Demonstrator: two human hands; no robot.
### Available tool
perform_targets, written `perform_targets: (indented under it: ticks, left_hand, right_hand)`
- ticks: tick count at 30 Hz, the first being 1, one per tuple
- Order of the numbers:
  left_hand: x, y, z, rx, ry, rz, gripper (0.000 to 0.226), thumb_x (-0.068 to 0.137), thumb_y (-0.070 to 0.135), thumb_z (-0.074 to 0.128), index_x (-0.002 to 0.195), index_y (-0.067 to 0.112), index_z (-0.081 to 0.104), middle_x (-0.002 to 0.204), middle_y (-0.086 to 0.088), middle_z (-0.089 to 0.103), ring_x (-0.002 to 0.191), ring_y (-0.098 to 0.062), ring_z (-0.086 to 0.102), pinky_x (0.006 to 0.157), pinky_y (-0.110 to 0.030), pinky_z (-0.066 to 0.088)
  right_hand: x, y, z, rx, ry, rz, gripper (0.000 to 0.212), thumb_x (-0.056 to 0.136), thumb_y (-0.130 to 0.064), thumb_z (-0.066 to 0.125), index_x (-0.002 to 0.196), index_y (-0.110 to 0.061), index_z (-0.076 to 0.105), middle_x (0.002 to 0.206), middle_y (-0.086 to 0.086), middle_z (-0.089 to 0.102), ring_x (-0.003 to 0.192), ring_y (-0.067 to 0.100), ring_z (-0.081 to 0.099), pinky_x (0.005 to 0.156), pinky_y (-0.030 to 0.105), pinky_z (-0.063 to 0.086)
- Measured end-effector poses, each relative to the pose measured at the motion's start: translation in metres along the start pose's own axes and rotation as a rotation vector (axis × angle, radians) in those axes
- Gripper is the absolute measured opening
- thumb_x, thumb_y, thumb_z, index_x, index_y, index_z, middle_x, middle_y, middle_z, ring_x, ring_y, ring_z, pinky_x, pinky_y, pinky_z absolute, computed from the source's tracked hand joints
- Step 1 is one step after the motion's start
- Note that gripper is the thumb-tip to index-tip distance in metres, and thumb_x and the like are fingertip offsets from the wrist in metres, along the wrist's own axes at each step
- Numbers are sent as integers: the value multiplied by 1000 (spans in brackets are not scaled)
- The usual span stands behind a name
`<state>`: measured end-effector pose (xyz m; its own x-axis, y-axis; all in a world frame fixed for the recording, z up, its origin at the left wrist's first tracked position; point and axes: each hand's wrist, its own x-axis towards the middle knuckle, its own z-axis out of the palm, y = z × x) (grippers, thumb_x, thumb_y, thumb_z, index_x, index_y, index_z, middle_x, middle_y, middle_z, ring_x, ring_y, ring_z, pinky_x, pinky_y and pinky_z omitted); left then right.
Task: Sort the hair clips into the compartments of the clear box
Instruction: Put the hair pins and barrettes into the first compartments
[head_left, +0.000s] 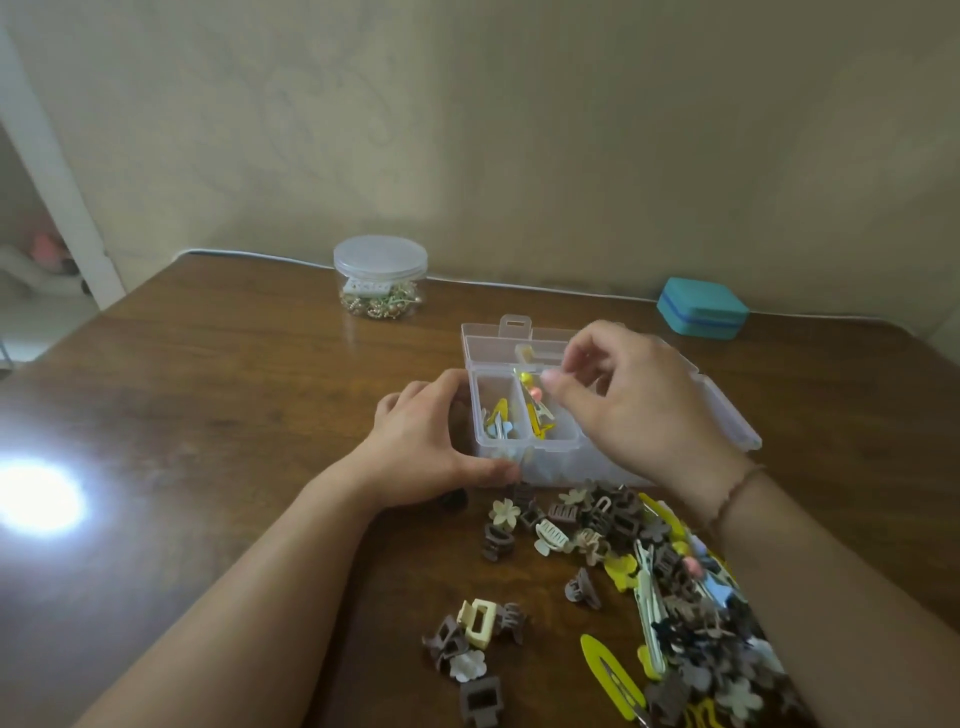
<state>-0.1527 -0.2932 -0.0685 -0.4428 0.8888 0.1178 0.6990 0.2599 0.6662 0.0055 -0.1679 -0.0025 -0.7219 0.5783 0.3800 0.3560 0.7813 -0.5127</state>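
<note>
The clear box (724, 410) lies open in the middle of the table, with yellow, white and blue clips in its front-left compartments. My left hand (426, 441) grips the box's front-left corner, thumb along the front wall. My right hand (634, 400) hovers over the box with its fingers curled. Its thumb and forefinger pinch the top of a hair clip (535, 395) with yellow and orange beads, which stands in the second compartment. A loose heap of hair clips (623, 561) in brown, cream and yellow lies in front of the box, partly under my right forearm.
A round clear jar (381, 278) with a lid and small trinkets stands at the back of the wooden table (208, 415). A teal case (702, 307) sits at the back right by the wall. A bright glare spot lies on the table's left side.
</note>
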Motion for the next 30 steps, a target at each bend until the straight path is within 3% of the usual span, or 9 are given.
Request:
perform_targets:
  ticks: [3,7,12,20,24,27,30]
  left_hand:
    - [1,-2,0,5,1,9,92,52,78,67,131,41,39,127,19,50,125,-7,37,110,-36,18]
    - [2,-1,0,15,3,5,86,62,67,76,133,40,37,124,22,45,124,-4,34,110,-36,16]
    - [2,0,1,25,16,8,86,63,66,76,134,39,36,122,23,43,122,-4,33,106,-32,15]
    - [1,0,1,20,7,7,86,63,66,76,135,39,36,120,23,42,121,-4,33,105,-33,16]
    - [0,3,0,10,11,0,87,61,66,77,133,38,38,110,28,41,116,-2,31,103,-30,16]
    - [0,4,0,10,13,8,87,59,69,75,132,38,38,111,26,42,117,-3,32,101,-29,15]
    - [-1,6,-1,9,8,-11,84,65,61,78,134,36,38,112,22,40,112,-2,28,102,-31,16]
  right_hand:
    - [5,4,5,-149,-34,-9,28,88,-48,59,71,-26,62,67,-9,64,62,4,56,55,28,46]
    - [20,9,3,-126,-84,-34,6,87,-36,64,86,-30,64,82,-15,66,66,0,52,61,27,45]
    - [29,3,17,-236,-184,-40,7,86,-37,65,90,-32,63,90,-14,68,89,10,60,76,35,53]
    - [21,8,17,-200,-123,-69,9,88,-40,61,86,-32,61,83,-13,65,83,9,58,69,32,49]
    - [-9,0,-4,-209,-121,-123,9,87,-42,61,84,-34,59,85,-21,53,85,4,43,73,27,33]
    - [-62,-12,-27,-263,-256,-180,20,82,-58,50,83,-38,56,82,-21,53,79,-3,46,67,23,38]
    - [-114,-16,-34,-428,-325,-331,30,71,-66,53,75,-37,56,68,-21,54,67,5,50,60,23,38]
